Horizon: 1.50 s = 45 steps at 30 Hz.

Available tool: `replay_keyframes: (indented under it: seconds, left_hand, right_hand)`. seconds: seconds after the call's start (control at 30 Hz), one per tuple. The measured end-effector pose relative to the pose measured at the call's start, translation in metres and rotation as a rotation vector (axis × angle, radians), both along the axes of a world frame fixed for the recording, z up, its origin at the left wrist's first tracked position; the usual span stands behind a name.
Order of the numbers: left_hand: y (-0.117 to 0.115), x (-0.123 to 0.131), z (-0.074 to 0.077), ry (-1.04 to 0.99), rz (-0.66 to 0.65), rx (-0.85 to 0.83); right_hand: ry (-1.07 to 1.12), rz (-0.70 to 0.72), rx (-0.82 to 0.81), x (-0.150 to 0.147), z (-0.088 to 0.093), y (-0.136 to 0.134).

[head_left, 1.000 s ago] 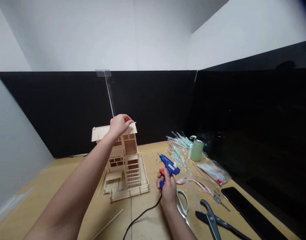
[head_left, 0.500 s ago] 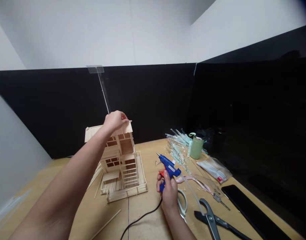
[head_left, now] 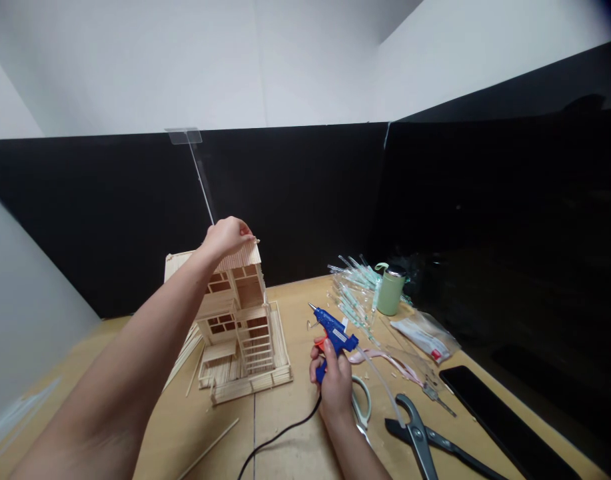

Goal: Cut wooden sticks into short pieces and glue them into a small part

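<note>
A two-storey model house [head_left: 235, 313] built of thin wooden sticks stands on the table, left of centre. My left hand [head_left: 230, 235] rests at the top of its roof [head_left: 242, 256], fingers pinched together at the ridge near the right end. Whatever lies between those fingertips is too small to make out. In my right hand [head_left: 335, 387] is a blue hot glue gun [head_left: 335, 330] with an orange trigger, its metal nozzle pointing up and left, apart from the house. A clear glue stick [head_left: 380, 380] sticks out of its back, and a black cord [head_left: 280, 435] trails from the handle.
Right of the glue gun lie scissors [head_left: 361, 403], dark pliers [head_left: 418, 433], a pink strap with a key [head_left: 395, 363] and a black phone [head_left: 500, 420]. Behind are wrapped glue sticks [head_left: 355, 293] and a green flask [head_left: 391, 291]. Loose wooden sticks [head_left: 210, 447] lie near the house.
The whole view has shifted slightly, so everything sits a little further left. My left hand stays at the roof ridge, and my right hand still holds the glue gun in the same place.
</note>
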<state>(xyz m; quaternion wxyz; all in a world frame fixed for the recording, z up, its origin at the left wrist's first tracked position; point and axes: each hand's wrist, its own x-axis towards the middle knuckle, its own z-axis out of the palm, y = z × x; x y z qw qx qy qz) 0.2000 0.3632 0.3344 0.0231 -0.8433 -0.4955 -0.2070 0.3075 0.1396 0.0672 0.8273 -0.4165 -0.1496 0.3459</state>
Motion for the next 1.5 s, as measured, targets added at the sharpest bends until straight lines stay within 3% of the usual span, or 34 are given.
replay_keyframes:
  seconds: [0.4, 0.87, 1.5]
  left_hand:
    - [-0.005, 0.004, 0.005, 0.042, 0.047, 0.047]
    - [-0.015, 0.006, -0.002, -0.012, 0.08, 0.037]
    - [-0.008, 0.003, -0.007, -0.11, 0.061, 0.061]
  right_hand:
    - [0.006, 0.008, -0.003, 0.0, 0.0, 0.0]
    - [0.005, 0.017, 0.001, 0.0, -0.002, 0.0]
    - [-0.005, 0.02, 0.004, 0.0, -0.002, 0.0]
